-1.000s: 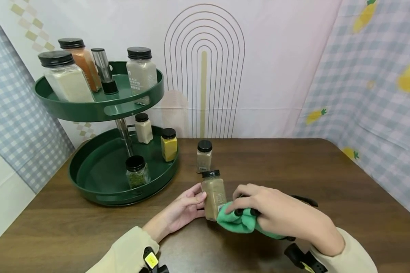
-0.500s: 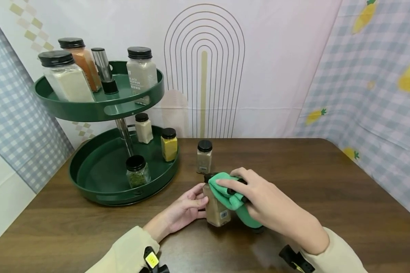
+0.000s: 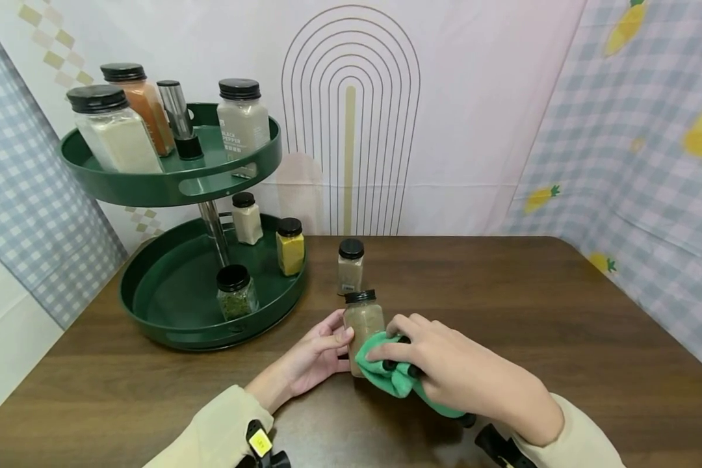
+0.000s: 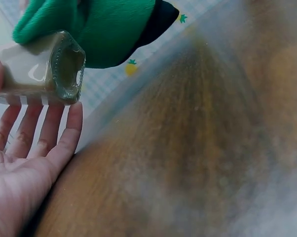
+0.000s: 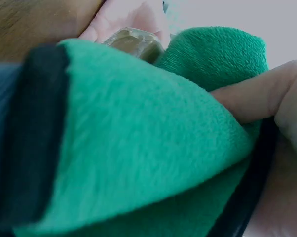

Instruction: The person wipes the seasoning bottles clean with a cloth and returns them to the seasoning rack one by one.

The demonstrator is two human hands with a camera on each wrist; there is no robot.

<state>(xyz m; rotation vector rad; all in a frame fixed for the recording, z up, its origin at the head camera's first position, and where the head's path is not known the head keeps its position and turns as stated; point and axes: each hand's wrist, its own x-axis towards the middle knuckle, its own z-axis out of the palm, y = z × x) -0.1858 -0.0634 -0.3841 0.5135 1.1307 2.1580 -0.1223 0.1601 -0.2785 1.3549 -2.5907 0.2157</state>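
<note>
Between thumb and fingers, my left hand (image 3: 312, 361) holds a clear spice jar (image 3: 364, 320) of tan powder with a black lid, tilted a little above the table. A green cloth (image 3: 386, 374) with black edging is bunched in my right hand (image 3: 444, 361) and presses on the jar's lower right side. In the left wrist view, the base of the jar (image 4: 67, 69) shows above the spread fingers (image 4: 50, 126), with the cloth (image 4: 114, 34) over it. Folds of cloth (image 5: 138, 138) fill most of the right wrist view, pinched by the fingers (image 5: 262, 94).
A smaller black-lidded jar (image 3: 350, 268) stands just behind the held one. At left, a two-tier green rack (image 3: 169, 335) carries large jars on top and small jars (image 3: 236, 299) below. A patterned cloth backdrop (image 3: 474, 130) rises behind the brown table (image 3: 532, 292).
My right hand swept the cloth up toward the lid half a second ago, then back down to the jar's lower part. The jar tilted with it and returned; the left grip stays.
</note>
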